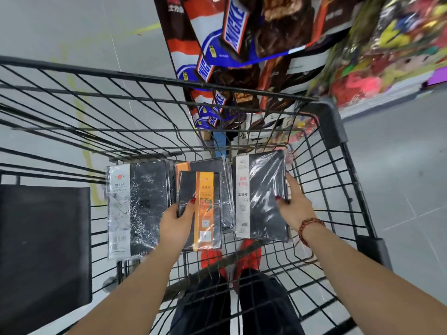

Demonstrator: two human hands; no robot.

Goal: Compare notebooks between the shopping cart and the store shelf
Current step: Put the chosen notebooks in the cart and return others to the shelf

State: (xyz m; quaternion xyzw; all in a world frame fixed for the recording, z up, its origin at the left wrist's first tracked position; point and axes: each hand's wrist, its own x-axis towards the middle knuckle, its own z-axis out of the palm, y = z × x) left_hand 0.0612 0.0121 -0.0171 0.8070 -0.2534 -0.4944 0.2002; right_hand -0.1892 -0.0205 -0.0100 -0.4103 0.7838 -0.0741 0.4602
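Gripping the small 48K notebook (205,209) at its lower left edge, the left hand (177,221) is seen with the thumb pressed on the cover and the fingers hidden below. The right hand (294,209) is closed on the outer edge of the 25K notebook (261,197), thumb on top, one finger stretched along the side. Both books are down on the wire floor of the shopping cart (331,122), the 48K one over a larger orange-banded notebook (208,164). Just outside the left hand a DIARY notebook (137,209) is laid flat.

All are sealed in shiny film, so they are judged light and stiff but slippery. A hold across an edge, thumb above and fingers below, is advised.

Further left a black panel (43,238) is found. Beyond the hands, behind the cart's front wall, a chocolate bar display (237,32) and a blurred shelf (387,56) of coloured packets are seen. The wire walls must be cleared when a book is lifted out.
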